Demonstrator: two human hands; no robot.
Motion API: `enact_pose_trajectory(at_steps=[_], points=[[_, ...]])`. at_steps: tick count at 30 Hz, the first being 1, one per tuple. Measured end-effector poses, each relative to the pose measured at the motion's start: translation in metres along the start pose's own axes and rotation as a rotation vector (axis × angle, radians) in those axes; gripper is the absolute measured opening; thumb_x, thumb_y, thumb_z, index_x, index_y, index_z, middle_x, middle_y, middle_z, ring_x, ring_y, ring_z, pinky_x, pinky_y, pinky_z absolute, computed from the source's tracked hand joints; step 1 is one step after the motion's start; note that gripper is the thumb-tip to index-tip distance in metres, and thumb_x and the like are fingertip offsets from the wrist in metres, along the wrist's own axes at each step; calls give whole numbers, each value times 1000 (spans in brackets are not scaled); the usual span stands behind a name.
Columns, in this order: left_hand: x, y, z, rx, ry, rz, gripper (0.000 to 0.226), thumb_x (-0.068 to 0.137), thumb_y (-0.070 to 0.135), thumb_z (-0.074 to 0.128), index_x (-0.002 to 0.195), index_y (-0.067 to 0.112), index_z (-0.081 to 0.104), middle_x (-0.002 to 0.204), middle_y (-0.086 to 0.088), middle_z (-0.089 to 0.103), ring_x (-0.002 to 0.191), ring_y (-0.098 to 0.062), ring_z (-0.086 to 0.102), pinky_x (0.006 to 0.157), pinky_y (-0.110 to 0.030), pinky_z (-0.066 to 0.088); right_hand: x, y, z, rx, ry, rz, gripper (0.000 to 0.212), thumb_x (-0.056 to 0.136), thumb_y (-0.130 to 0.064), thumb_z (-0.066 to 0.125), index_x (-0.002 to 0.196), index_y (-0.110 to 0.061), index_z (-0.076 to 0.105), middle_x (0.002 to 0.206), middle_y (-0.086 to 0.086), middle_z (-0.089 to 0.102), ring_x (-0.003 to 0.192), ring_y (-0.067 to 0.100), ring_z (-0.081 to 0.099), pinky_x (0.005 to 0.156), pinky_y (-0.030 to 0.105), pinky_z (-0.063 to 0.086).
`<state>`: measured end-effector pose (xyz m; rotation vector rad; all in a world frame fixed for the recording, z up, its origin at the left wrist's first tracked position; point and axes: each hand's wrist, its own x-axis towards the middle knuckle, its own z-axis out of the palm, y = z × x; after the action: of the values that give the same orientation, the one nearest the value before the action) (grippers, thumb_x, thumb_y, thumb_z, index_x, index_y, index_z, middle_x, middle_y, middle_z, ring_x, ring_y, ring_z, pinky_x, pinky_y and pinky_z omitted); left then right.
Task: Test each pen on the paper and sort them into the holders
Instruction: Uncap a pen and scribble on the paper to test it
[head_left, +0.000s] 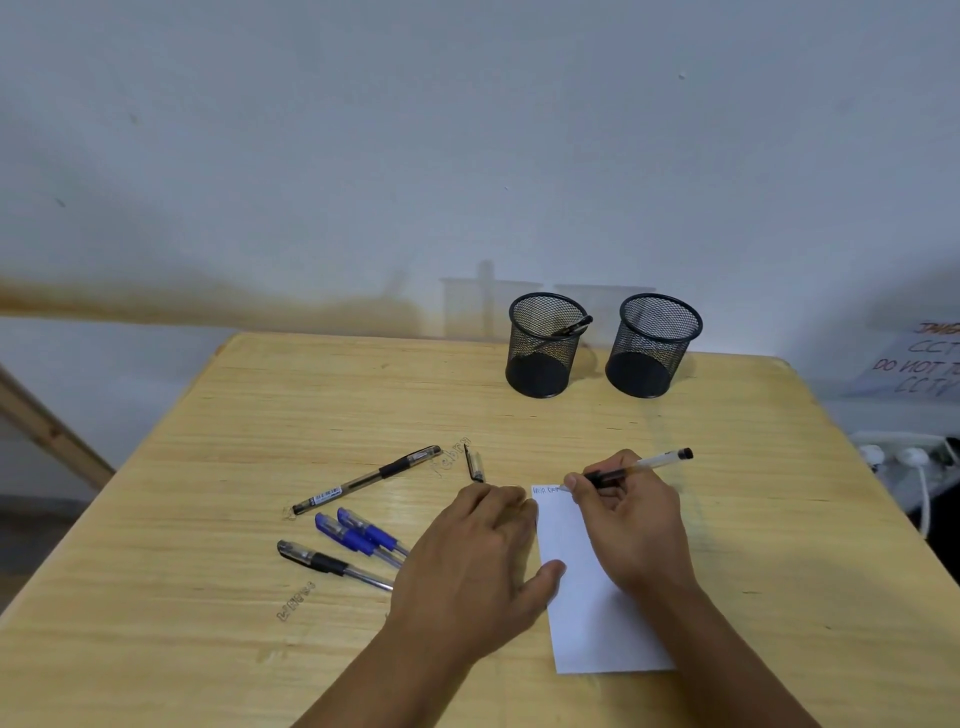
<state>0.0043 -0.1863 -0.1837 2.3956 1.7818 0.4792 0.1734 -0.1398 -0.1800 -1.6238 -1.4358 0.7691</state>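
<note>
My right hand (631, 525) grips a clear-barrelled black pen (655, 461), its tip on the top edge of a white paper strip (587, 613) beside some scribbles. My left hand (478, 556) lies flat, fingers spread, pressing the paper's left edge. A loose pen cap (475, 465) lies just beyond the left fingers. To the left lie a black pen (363, 480), two blue pens (358, 532) side by side, and another black pen (327, 564). Two black mesh holders stand at the back: the left holder (543, 345) has one pen in it, the right holder (653, 345) looks empty.
The wooden table (208, 519) ends at a pale wall behind the holders. A power strip with white plugs (901, 457) and a handwritten notice (922, 364) are off the table's right side. A wooden beam (47, 431) slants at the left.
</note>
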Motion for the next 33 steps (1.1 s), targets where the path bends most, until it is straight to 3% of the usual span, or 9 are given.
enact_pose_trajectory(at_steps=[6, 12, 16, 21, 25, 29, 33], points=[[-1, 1, 0, -7, 26, 5, 61, 85, 65, 42, 130, 27, 58, 136, 14, 54, 128, -6, 36, 95, -24, 43, 1, 2, -1, -8, -2, -9, 11, 88, -19, 71, 83, -15, 62, 73, -6, 72, 71, 4, 70, 70, 27, 58], [-1, 0, 0, -13, 10, 2, 64, 86, 66, 39, 136, 28, 53, 142, 15, 48, 132, -5, 30, 100, -24, 38, 0, 3, -1, 21, 10, 4, 11, 88, -19, 71, 82, -17, 61, 72, -6, 72, 70, -1, 69, 68, 23, 56], [-1, -1, 1, -18, 22, 6, 64, 86, 66, 39, 136, 29, 52, 142, 16, 47, 132, -3, 28, 99, -23, 38, 3, 2, -6, 114, 39, 86, 12, 87, -23, 72, 82, -17, 63, 72, -5, 74, 70, 5, 71, 65, 23, 53], [-2, -1, 1, -37, 44, 1, 62, 84, 66, 41, 134, 31, 54, 140, 18, 48, 130, -2, 31, 97, -21, 38, 7, -3, -12, 206, -27, 140, 9, 89, -20, 70, 84, -14, 66, 72, 1, 75, 74, 16, 73, 73, 32, 59], [-1, 3, -2, -15, 69, 23, 54, 83, 64, 45, 122, 30, 61, 130, 16, 57, 121, -6, 44, 90, -22, 41, 13, -6, -21, 355, -64, 184, 6, 89, -13, 69, 85, -9, 70, 75, 12, 74, 72, 20, 68, 82, 42, 58], [1, 4, -4, 15, 74, 21, 54, 81, 65, 44, 115, 28, 65, 125, 15, 61, 114, -9, 51, 89, -26, 41, 10, -8, -24, 289, -47, 147, 9, 87, -18, 71, 87, -11, 67, 71, 3, 73, 68, 16, 67, 70, 31, 54], [2, 5, -10, 21, 99, -25, 49, 80, 66, 45, 96, 26, 68, 109, 15, 66, 103, -9, 53, 83, -28, 43, 3, -8, -30, 294, -37, 127, 11, 86, -19, 73, 88, -10, 66, 70, 2, 73, 66, 14, 67, 69, 31, 54]])
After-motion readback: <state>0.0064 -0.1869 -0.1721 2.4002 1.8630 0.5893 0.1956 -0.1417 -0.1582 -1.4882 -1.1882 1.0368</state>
